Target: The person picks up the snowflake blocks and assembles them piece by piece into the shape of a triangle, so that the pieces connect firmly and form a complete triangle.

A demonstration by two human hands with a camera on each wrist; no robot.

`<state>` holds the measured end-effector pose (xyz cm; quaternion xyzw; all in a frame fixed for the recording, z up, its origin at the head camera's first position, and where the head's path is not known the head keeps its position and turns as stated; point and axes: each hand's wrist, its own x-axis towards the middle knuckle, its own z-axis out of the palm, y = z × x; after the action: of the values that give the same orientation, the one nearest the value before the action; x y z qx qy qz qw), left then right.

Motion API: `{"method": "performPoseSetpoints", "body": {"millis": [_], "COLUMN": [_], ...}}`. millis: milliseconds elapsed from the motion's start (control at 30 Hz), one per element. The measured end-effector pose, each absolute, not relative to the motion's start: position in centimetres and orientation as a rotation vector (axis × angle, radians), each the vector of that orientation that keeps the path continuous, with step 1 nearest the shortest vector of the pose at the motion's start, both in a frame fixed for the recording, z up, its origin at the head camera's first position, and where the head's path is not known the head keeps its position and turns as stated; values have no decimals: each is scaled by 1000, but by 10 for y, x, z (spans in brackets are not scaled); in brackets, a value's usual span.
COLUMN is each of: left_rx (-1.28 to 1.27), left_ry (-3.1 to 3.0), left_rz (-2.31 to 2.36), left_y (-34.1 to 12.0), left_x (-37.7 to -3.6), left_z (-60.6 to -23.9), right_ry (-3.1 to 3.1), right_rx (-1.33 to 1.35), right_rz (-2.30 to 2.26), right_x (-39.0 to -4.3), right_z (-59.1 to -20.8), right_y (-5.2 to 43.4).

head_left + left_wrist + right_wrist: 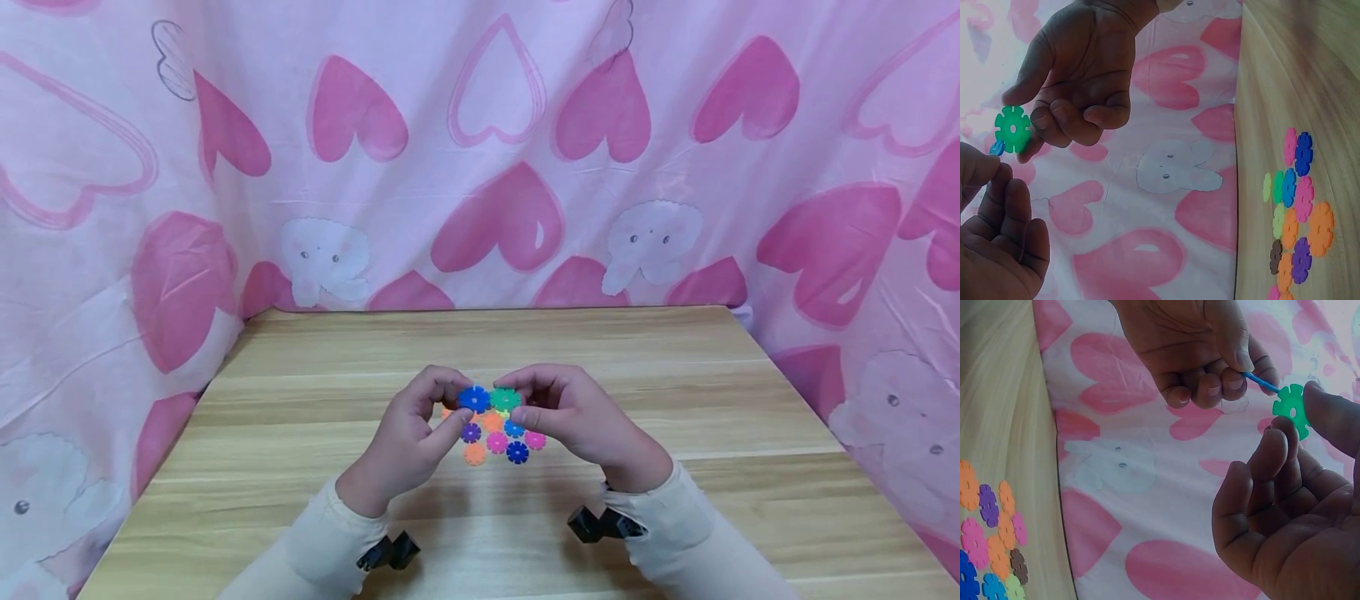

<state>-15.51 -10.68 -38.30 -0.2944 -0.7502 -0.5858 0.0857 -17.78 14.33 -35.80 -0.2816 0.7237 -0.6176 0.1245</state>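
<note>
Green disc [506, 398], flat notched plastic with a centre hole, is pinched by the right hand [577, 421]. Its edge meets a blue disc [474, 398] pinched by the left hand [411, 442], both above the wooden table [315, 400]. Loose coloured discs [498, 442] lie beneath; a heart-print cloth [480, 150] hangs behind.

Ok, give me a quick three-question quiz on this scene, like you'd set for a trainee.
1. True or false: the right hand pinches a green snowflake disc.
2. Which colour disc does the left hand pinch? A) orange B) blue C) purple
3. Fill in: the loose discs lie on the wooden ____.

Key:
1. True
2. B, the blue disc, whose edge meets the green one
3. table
</note>
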Motion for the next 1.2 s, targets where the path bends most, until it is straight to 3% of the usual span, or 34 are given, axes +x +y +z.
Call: {"method": "performPoseSetpoints", "body": {"millis": [1200], "left_rx": [-945], "left_ry": [-2190], "left_rz": [-1783], "left_y": [-102], "left_x": [-154], "left_z": [-387], "right_ry": [1976], "right_rx": [-766], "right_rz": [-1831], "right_x": [-177], "right_z": [-366], "right_y": [138]}}
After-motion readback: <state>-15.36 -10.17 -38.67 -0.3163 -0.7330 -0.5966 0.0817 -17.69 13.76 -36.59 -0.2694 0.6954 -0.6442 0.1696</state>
